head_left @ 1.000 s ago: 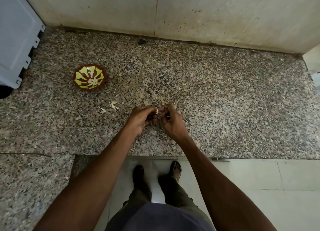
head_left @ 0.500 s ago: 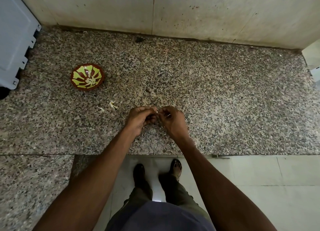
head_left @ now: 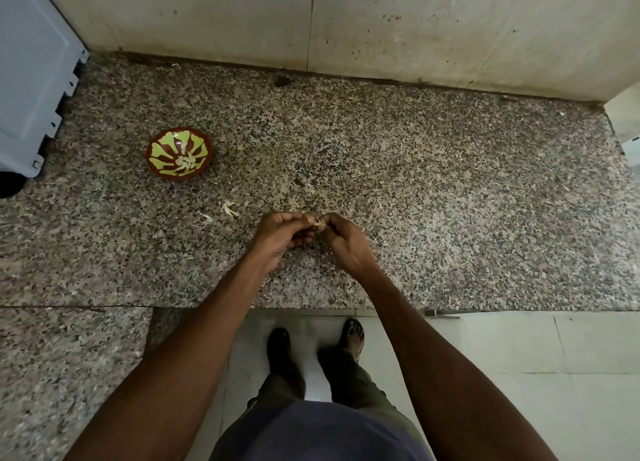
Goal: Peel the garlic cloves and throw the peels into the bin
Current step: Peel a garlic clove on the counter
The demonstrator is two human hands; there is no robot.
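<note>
1. My left hand (head_left: 282, 233) and right hand (head_left: 346, 240) meet above the counter (head_left: 433, 201), fingers (head_left: 304, 222) curled, pinching one garlic clove (head_left: 317, 222) between the tips. Only a pale sliver of it shows, the rest is hidden.
2. I judge the clove light, small and firm, its skin thin, dry and papery, so it tears instead of sliding off whole.
3. Best hold, I think: one hand pinches the clove's body, the other nips a loose edge of skin at the end and pulls along its length. A bare clove gets slick, so squeezing hard may shoot it out.
4. Loose peels (head_left: 228, 208) lie on the counter just left of my hands, light enough to drift.
5. Further left sits a bowl (head_left: 179, 152) holding pale pieces.
6. No bin is visible.
</note>
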